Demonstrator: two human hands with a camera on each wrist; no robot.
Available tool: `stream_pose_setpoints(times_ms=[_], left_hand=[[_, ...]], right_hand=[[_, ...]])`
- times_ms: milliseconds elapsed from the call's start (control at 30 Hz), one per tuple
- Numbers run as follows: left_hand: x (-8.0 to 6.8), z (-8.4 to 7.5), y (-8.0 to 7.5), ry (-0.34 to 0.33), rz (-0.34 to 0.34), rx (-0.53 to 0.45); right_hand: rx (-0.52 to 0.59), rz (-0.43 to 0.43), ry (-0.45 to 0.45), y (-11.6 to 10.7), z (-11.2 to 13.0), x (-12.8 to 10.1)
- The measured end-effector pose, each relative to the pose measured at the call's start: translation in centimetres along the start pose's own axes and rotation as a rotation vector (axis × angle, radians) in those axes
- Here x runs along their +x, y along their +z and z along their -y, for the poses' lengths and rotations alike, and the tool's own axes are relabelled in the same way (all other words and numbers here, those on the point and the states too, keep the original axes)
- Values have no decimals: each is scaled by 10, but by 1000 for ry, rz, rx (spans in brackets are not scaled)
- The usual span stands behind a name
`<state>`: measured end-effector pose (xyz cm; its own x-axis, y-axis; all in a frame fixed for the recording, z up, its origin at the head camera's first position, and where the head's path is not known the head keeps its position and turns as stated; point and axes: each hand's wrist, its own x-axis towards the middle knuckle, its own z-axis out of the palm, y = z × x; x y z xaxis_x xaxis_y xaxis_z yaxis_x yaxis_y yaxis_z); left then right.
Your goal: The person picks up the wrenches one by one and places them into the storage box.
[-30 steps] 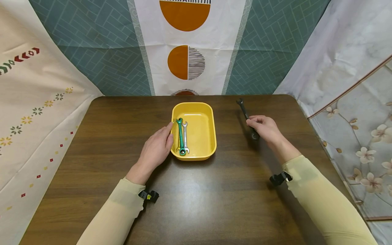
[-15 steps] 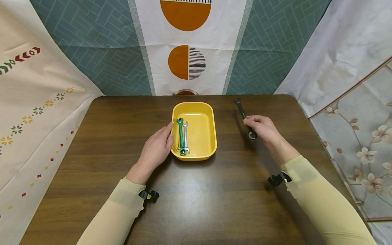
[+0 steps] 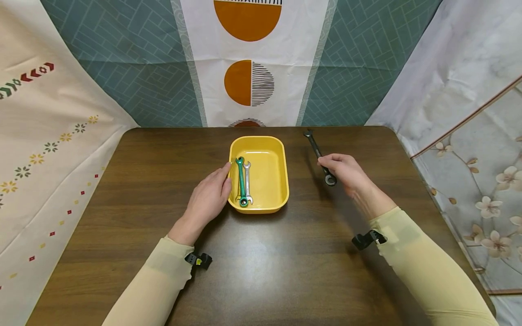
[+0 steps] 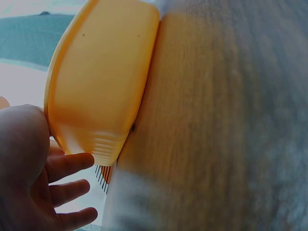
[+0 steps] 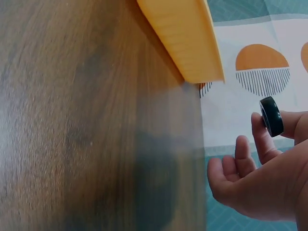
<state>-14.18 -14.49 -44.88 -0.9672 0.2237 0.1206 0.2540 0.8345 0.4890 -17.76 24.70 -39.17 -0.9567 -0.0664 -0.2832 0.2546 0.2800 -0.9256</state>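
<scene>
Right hand [image 3: 346,174], at 3 o'clock of yellow tray [image 3: 281,181]: grasping black wrench [image 3: 315,146]. Left hand [image 3: 208,197], at 9 o'clock: fingers relaxed, resting against tray wall.

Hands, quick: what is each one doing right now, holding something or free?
Left hand: open, fingers relaxed against the side of the yellow tray, gripping nothing.
Right hand: closed on the black wrench, lifted off the table.

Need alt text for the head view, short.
Right hand holds a black wrench above a wooden table, right of a yellow tray. Left hand rests against the tray's left side; green wrench and silver wrench lie inside it.
</scene>
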Motion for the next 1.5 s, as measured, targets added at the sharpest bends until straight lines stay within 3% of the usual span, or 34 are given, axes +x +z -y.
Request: stream_pose_setpoints(times_ms=[333,833,1500], left_hand=[[0,-1,-1,-2,3,4],[1,-2,-3,-15,13,8],[0,-1,-1,-12,16,10]], right_hand=[[127,69,-10,10,2,0],[122,116,21,21,11,-1],[135,179,-32,45,18,3]])
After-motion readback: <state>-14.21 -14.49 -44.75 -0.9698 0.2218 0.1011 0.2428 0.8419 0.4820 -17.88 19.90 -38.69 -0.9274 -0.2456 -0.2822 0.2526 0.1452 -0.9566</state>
